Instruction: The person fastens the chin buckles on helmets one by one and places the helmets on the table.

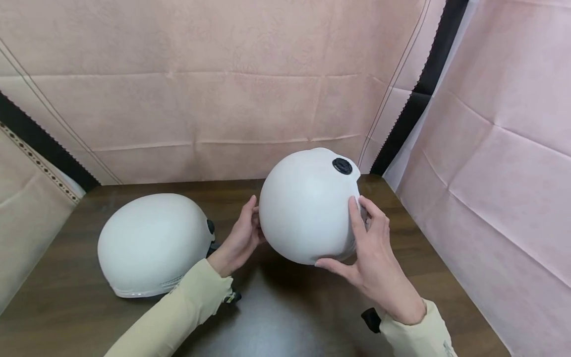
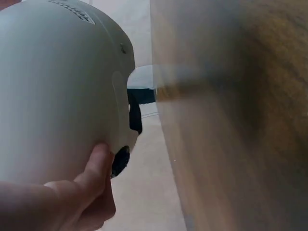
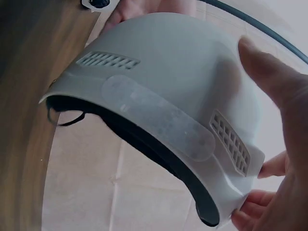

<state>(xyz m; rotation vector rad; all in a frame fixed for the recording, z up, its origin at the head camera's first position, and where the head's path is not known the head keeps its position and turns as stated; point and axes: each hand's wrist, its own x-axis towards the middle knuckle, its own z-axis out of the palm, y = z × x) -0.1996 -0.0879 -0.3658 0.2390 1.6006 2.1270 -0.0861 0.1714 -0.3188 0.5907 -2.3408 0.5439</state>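
Note:
Both hands hold a white helmet (image 1: 305,208) tilted above the table, a round black piece (image 1: 342,166) showing at its upper right. My left hand (image 1: 243,238) grips its left side; in the left wrist view the thumb (image 2: 98,161) lies on the shell near the rim. My right hand (image 1: 370,253) spans the right side, thumb low on the shell and fingers at the edge. The right wrist view shows slotted vents (image 3: 109,60), a translucent strip (image 3: 156,115) and the dark inner lining (image 3: 149,149) of this helmet.
A second white helmet (image 1: 151,243) sits on the dark wooden table (image 1: 67,267), left of my left forearm. Pinkish fabric panels (image 1: 250,99) with black edging (image 1: 406,114) enclose the table at the back and sides.

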